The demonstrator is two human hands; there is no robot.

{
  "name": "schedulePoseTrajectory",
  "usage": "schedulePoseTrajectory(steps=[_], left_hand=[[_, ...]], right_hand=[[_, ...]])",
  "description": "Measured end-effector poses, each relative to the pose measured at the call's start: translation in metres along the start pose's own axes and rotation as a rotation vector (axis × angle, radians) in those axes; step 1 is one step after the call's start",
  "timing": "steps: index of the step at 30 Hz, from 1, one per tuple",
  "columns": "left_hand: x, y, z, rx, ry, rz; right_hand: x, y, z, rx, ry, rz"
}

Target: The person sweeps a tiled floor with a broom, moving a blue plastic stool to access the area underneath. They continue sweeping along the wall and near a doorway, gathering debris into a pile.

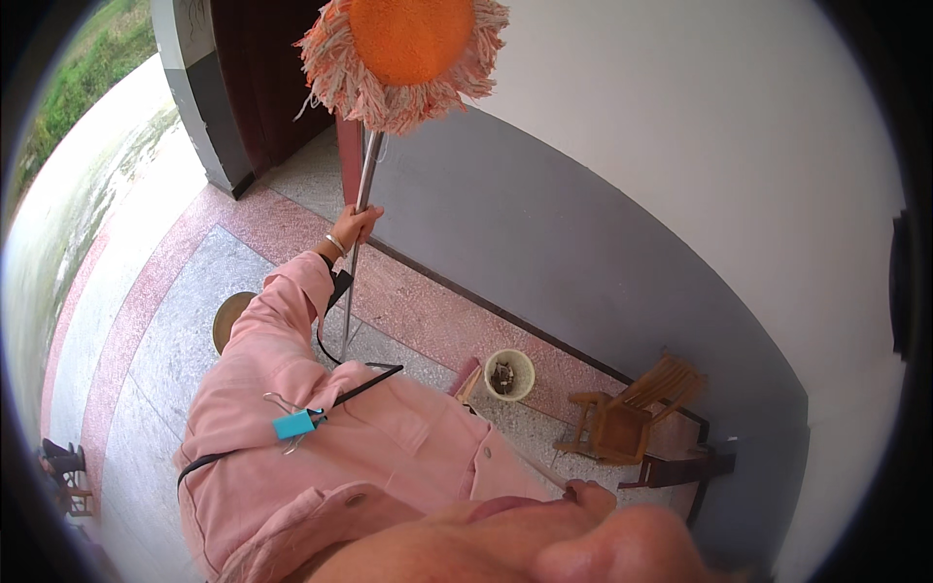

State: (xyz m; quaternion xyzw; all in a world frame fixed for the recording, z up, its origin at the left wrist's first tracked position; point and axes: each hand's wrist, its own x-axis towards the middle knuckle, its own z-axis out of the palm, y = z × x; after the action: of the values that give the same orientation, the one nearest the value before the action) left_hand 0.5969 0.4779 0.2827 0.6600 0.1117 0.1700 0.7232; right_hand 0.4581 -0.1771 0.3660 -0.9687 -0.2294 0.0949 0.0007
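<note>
My left hand [357,224], a silver bangle at its wrist, is wrapped around the metal pole [369,171] of a mop. At the pole's upper end, the mop head [408,44] is raised, showing a round orange pad ringed by pink and white strands. Below my hand the pole runs down behind my pink jacket [291,379]. My right hand [594,497] is partly hidden behind my face, its fingers curled by a small dark thing; whether it grips anything is unclear. A blue binder clip [295,424] holds a black cord against the jacket.
A pale bucket [509,374] with small litter stands near the grey-and-white wall [539,218], beside a pink-bristled brush or broom [466,375]. A wooden chair [630,419] is against the wall. A round brown top [232,321] shows beside my arm; a doorway [270,80] is ahead.
</note>
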Motion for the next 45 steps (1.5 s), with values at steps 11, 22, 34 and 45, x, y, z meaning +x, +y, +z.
schedulePoseTrajectory(steps=[11, 22, 34, 45], left_hand=[[-0.045, 0.079, 0.186, -0.182, -0.534, 0.163], [-0.047, 0.111, 0.431, -0.278, -0.74, 0.38], [-0.009, 0.084, 0.682, -0.286, -0.771, 0.093], [0.04, 0.083, 0.799, -0.19, -0.544, 0.259]], right_hand=[[-0.181, -0.009, 0.031, 0.075, 0.06, 0.304], [-0.239, -0.035, 0.078, 0.049, 0.041, 0.914], [-0.207, -0.036, 0.073, 0.087, 0.045, 1.32], [-0.173, -0.044, 0.075, 0.07, 0.07, 1.486]])
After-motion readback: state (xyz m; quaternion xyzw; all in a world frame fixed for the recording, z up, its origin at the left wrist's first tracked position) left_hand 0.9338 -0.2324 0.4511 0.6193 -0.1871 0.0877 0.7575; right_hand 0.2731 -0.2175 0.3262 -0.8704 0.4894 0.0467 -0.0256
